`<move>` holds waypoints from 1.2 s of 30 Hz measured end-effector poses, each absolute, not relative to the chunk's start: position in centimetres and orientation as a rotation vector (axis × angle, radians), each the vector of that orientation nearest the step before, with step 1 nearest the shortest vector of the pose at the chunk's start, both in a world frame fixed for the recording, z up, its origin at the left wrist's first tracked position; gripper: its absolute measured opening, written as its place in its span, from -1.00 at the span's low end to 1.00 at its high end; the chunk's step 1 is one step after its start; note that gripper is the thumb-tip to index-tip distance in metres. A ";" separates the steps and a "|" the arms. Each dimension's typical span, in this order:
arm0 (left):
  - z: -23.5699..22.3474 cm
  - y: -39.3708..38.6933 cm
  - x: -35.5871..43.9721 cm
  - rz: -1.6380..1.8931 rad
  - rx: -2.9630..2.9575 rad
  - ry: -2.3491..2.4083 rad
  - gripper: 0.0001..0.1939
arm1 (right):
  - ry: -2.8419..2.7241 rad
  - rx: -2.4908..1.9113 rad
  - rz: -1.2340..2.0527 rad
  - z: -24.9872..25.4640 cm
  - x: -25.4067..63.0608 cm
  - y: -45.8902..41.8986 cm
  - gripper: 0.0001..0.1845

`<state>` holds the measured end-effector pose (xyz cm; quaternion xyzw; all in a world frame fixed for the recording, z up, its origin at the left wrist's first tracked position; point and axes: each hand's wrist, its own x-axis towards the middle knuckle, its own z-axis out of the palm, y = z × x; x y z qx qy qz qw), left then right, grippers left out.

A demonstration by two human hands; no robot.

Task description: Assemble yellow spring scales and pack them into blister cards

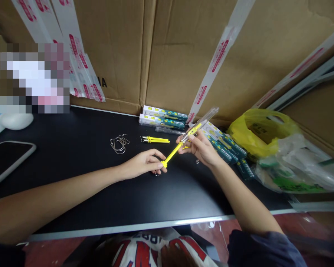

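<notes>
Both hands hold a tubular spring scale, slanting up to the right above the black table. My left hand pinches the lower end of its yellow rod; a small metal loop shows beneath those fingers. Around the upper part, with its clear plastic tube, the fingers of my right hand are closed. Just behind lie several yellow rods with metal ring ends. Left of them is a small heap of bent metal hooks. Another clear tube rests behind the rods, and more yellow pieces are partly hidden by my right hand.
Printed boxes lie at the back, with more boxes beyond my right hand. A yellow plastic bag and a clear bag sit at the right. A phone lies far left. Large taped cartons stand behind the table.
</notes>
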<state>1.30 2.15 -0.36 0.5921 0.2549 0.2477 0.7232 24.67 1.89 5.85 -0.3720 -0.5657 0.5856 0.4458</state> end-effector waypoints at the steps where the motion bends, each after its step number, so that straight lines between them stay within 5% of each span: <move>1: -0.4 2.2 1.3 0.537 1.323 0.557 -0.67 | -1.398 -0.921 1.439 5.9 24.8 1.9 -0.66; 10: -0.3 0.9 1.6 0.673 1.460 0.743 -0.84 | -1.373 -0.928 1.411 5.9 24.7 1.9 -0.66; 36: -0.4 -0.1 1.2 0.923 1.630 0.836 -0.83 | -1.490 -0.952 1.485 4.0 23.2 1.2 -0.68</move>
